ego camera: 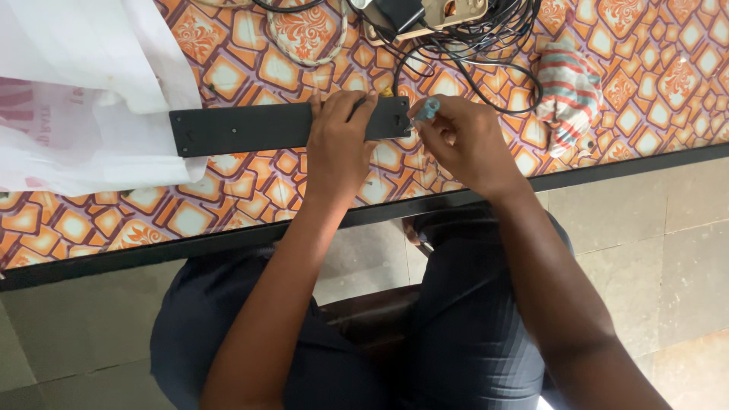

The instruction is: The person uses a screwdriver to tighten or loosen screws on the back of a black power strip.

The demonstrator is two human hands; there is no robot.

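Head camera view, looking down: a seated person works at a table (250, 193) covered in an orange-and-brown patterned cloth with a dark front edge. A long, flat black bar (243, 127) lies across the cloth, running left to right, with small holes and screws along its face. The left hand (339, 144) rests palm-down over the bar's right portion, fingers curled over its far edge and pressing it to the table. The right hand (458, 137) sits just beside the bar's right end, its fingertips pinched around a small light-blue tool handle (427, 108) that meets that end; whether the tip touches a screw cannot be told, as the fingers hide it.

To the left, a white plastic bag (83, 91) with faint pink printing spreads over the table, and the bar's left end lies on its edge. Beyond the hands, at the far edge of the picture, a tangle of black cables (486, 45) loops around a beige power strip (448, 14). A crumpled striped cloth (568, 91) in red, white and green lies to the right of the cables, well apart from the bar. A pale cord (307, 55) curves in a loop near the top centre.

Below the table edge, the person's knees in dark trousers (456, 319) show above a grey tiled floor (653, 250).
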